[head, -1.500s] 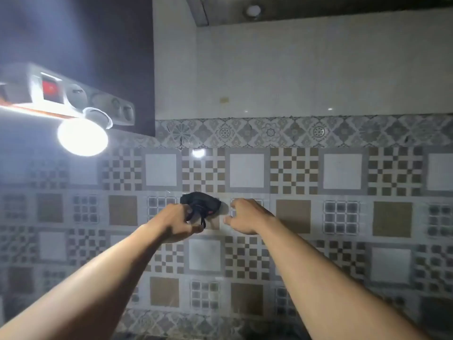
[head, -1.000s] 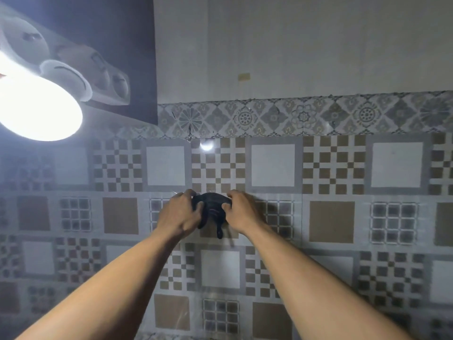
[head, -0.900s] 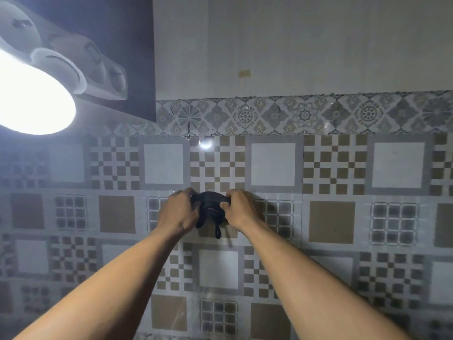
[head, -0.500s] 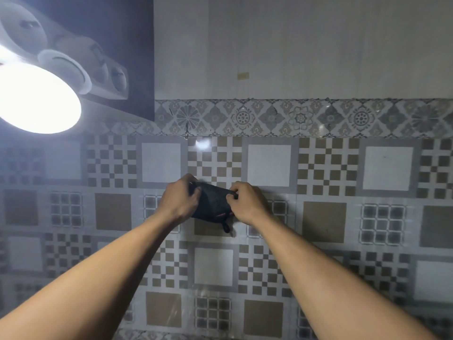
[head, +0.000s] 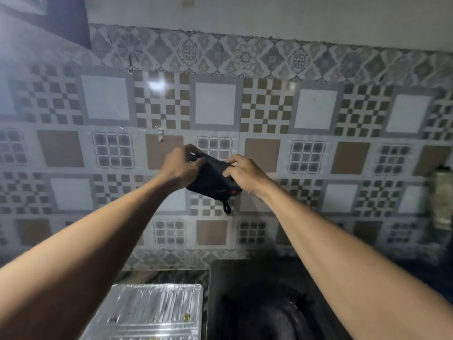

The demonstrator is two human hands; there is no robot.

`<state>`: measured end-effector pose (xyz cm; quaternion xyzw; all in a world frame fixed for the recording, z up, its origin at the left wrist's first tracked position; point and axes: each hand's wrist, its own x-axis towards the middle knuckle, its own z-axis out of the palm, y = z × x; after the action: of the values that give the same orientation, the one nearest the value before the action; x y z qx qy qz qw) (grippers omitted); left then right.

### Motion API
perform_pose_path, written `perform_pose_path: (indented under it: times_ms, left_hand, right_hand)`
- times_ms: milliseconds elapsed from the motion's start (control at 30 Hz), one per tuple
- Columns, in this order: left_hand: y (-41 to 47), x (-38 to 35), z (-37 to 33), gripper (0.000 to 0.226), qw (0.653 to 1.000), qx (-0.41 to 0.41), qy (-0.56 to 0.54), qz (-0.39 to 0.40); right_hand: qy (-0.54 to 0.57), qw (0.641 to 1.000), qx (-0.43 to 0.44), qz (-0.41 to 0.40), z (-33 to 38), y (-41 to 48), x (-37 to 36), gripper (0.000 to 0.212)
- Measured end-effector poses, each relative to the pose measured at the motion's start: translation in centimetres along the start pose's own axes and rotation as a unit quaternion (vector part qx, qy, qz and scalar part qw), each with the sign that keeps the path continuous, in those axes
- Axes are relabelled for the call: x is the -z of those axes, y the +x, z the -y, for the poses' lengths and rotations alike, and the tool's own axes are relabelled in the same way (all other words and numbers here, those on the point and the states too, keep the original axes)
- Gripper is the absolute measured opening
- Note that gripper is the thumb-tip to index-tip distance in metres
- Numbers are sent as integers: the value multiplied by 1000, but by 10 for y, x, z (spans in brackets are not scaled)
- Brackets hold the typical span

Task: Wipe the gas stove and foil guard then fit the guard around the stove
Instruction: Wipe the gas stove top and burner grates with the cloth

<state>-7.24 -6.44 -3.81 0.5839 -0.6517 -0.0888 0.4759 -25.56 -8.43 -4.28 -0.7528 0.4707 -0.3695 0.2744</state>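
Observation:
A small black cloth (head: 212,179) with a hanging loop is held up in front of the tiled wall. My left hand (head: 180,168) grips its left end and my right hand (head: 242,173) grips its right end. Below, the dark gas stove (head: 257,300) sits on the counter, partly hidden by my right forearm. The shiny foil guard (head: 147,312) lies flat to the left of the stove.
A patterned tile wall (head: 316,109) fills the view. A small clear hook (head: 160,133) is stuck on it, up and left of the cloth. A pale object (head: 443,200) stands at the right edge.
The cloth has come off the wall hook and both hands have brought it down and to the right. The view has tilted down, showing stove and foil guard; the lamp has left the frame.

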Motion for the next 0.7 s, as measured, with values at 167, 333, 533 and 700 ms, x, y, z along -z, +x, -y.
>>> perform_pose_path:
  times_ms: [167, 333, 533, 700]
  left_hand:
    - [-39, -56, -18, 14, 998, 15, -23, 64]
    - [-88, -110, -16, 20, 994, 52, -18, 90]
    - [-161, -152, -13, 35, 988, 132, -37, 69]
    - [-236, -181, -3, 71, 973, 139, 125, 138]
  right_hand:
    - [-33, 998, -10, 43, -47, -40, 26, 28]
    - [-97, 989, -47, 99, -89, -63, 36, 24]
    - [-144, 970, -49, 190, -126, -78, 33, 23]
    - [-191, 959, -21, 210, -148, -73, 25, 20]
